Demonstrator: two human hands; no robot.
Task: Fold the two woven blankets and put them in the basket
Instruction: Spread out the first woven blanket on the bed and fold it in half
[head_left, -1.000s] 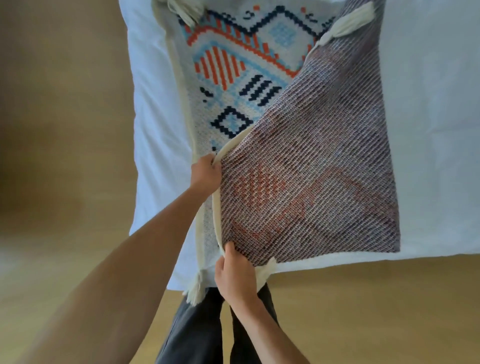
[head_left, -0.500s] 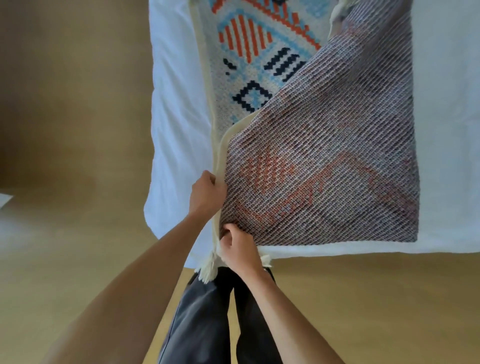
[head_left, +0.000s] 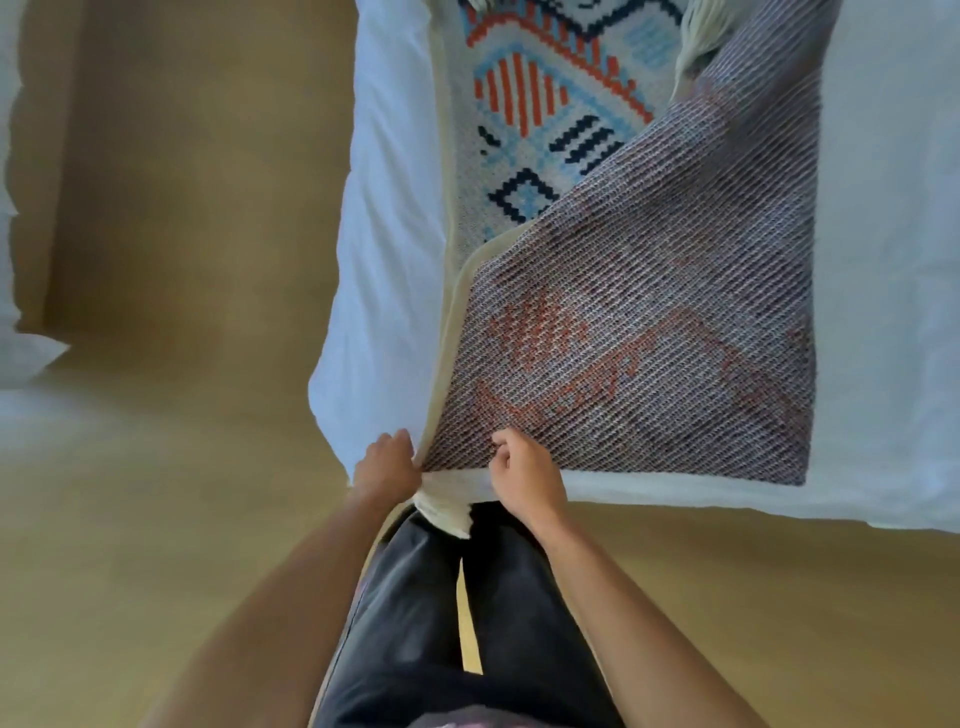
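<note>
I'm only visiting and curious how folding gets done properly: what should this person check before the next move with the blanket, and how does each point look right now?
1. The left hand has a grip on the blanket at its near corner: ok.
2. The right hand has a grip on the near edge beside it: ok.
3. The folded flap lies square over the patterned side: not ok. It lies slanted, and the pattern shows at the far left.
4. The blanket lies fully on the bed: not ok. The tassel hangs over the near edge.
5. The basket is within reach: cannot tell, not in view.
6. The second blanket is ready: cannot tell, not in view.
</note>
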